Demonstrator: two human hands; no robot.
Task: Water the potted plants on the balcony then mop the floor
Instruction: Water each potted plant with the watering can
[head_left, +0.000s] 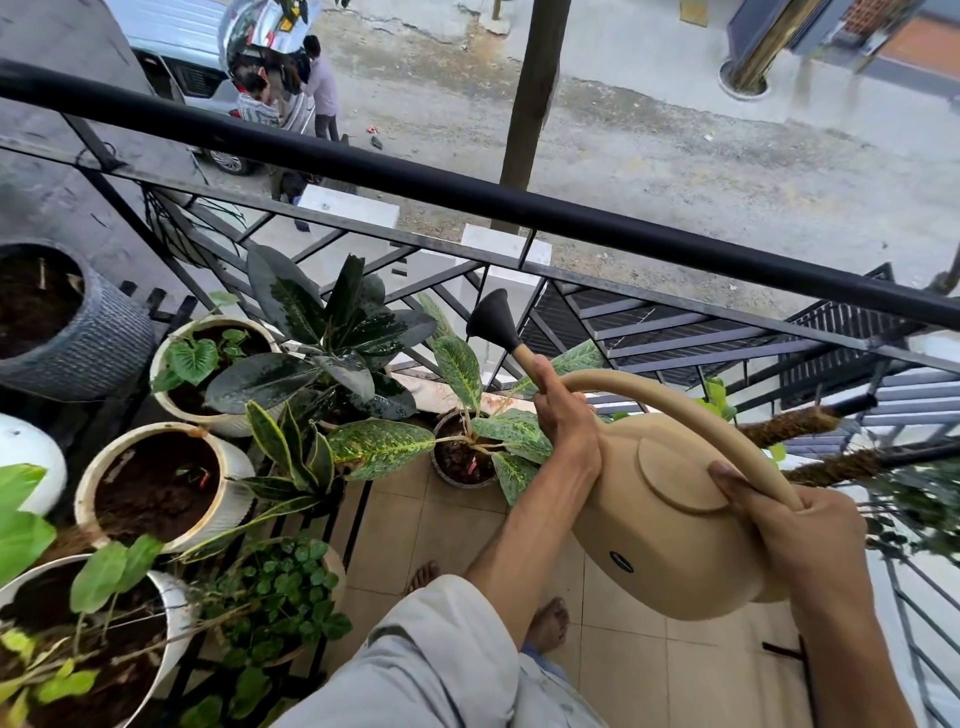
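Note:
A beige watering can (670, 525) with a black rose head (491, 319) hangs over the balcony floor, its spout pointing up and left toward the railing. My left hand (563, 415) grips the spout just below the rose. My right hand (789, 525) holds the can's curved handle at the back. Below the spout stands a small dark pot with a speckled green plant (462, 457). Further left are a dark-leaved plant (322, 332), a snake plant (291, 457) and several white pots (156, 483) of soil. No water is visible coming out.
A black metal railing (519, 208) runs diagonally across, with a street, a car and people far below. A dark woven pot (78, 332) stands at far left. Beige floor tiles (623, 649) and my bare feet (548, 621) show below. A mossy pole (789, 426) and foliage sit at right.

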